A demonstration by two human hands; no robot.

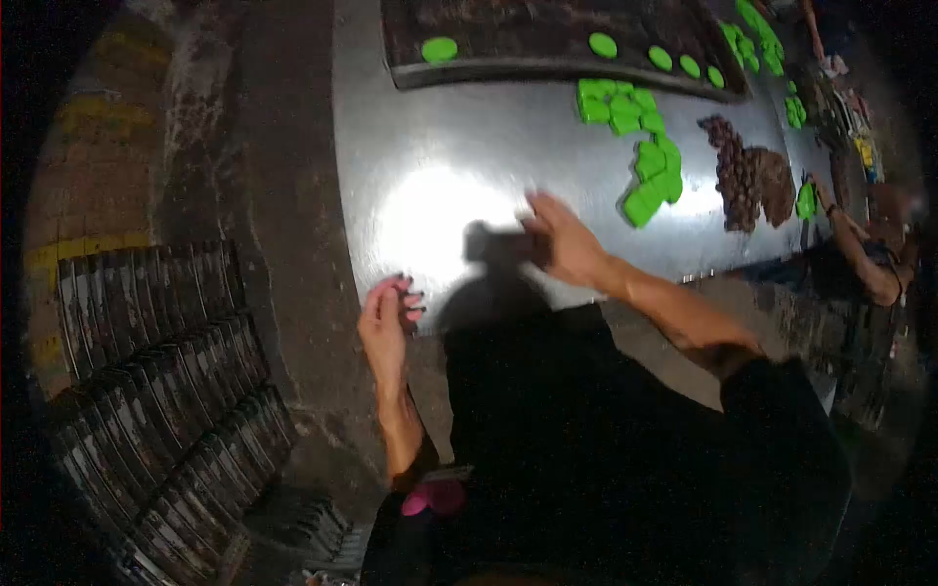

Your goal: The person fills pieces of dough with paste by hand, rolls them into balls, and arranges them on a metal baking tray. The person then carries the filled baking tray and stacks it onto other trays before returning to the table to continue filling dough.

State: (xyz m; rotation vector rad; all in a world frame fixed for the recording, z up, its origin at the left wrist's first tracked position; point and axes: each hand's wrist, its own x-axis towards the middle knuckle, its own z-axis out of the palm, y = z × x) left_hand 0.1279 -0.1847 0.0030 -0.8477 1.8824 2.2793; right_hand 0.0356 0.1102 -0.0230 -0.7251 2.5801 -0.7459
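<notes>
— How are the hands standing, beginning from the nearest?

— Your left hand is hovering by the near left part of the tabletop. Pinkish shapes with dark tips are showing there; whether they are fingers or a small held thing, I cannot tell, so this grip is unclear. Your right hand is hovering over bare metal, a little blurred; its grip is looking loosely wide, and no held thing is showing.

— And the green pieces?

— The green pieces are lying in a loose group beyond your right hand, toward its right, apart from it. They are looking soft, so I would advise a light touch, one piece at a time, not pressing the neighbours.

— Which containers are you having around you?

— At your left, off the tabletop, dark ridged trays, as they seem, are standing in rows; their contents are too dark to read. Farther, a long dark tray is resting on the tabletop, and five green rounds are lying along its near side.
</notes>
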